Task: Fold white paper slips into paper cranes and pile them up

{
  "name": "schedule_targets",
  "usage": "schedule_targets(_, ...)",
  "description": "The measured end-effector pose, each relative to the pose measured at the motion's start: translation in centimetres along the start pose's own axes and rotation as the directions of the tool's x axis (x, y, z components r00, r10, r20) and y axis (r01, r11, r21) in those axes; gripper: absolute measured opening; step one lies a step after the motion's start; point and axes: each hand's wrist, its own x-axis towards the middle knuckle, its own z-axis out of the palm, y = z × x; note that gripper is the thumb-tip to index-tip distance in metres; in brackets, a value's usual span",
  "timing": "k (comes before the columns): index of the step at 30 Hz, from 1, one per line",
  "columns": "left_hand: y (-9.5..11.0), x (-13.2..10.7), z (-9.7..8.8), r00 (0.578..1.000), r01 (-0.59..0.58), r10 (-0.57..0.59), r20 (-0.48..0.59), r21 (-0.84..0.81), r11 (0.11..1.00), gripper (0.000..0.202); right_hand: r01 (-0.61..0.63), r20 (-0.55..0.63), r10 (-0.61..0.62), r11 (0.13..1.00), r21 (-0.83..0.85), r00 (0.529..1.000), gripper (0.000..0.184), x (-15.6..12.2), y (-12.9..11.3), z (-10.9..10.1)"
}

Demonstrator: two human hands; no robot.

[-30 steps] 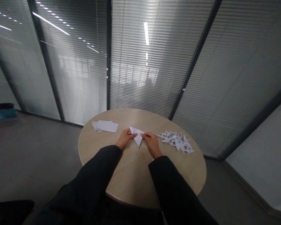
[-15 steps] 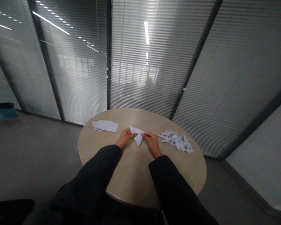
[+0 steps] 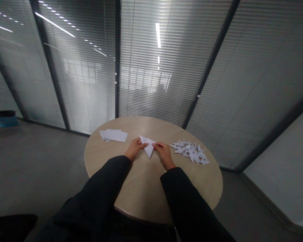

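Observation:
A white sheet folded into a triangle (image 3: 148, 146) lies on the round wooden table (image 3: 141, 188), its point towards me. My left hand (image 3: 134, 149) pinches the triangle's left side with fingers closed. My right hand (image 3: 164, 153) pinches its right side in the same way. Both arms wear dark sleeves.
A small stack of flat white sheets (image 3: 114, 135) lies at the table's far left. A heap of several folded white paper pieces (image 3: 190, 151) lies to the right of my right hand. Glass walls with blinds stand behind the table. Grey floor surrounds it.

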Motion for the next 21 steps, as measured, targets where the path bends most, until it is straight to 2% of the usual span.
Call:
schedule_targets(7,-0.11,-0.12,0.02,1.0,0.007,-0.007,-0.005,-0.006,1.0,0.045,-0.004,-0.008,0.004,1.0,0.002,1.0,0.032,0.11,0.01,-0.04)
schedule_targets(12,-0.41,-0.01,-0.19,0.999,0.008,-0.008,0.036,0.009,1.0,0.044,0.007,-0.045,-0.006,1.0,0.029,0.999,0.033,0.19,-0.09,-0.17)
schedule_targets(21,-0.54,0.12,-0.16,0.999,-0.001,0.002,0.033,-0.009,1.0,0.046,0.004,-0.025,-0.002,0.998,0.059,1.0,0.032,0.21,0.15,-0.05)
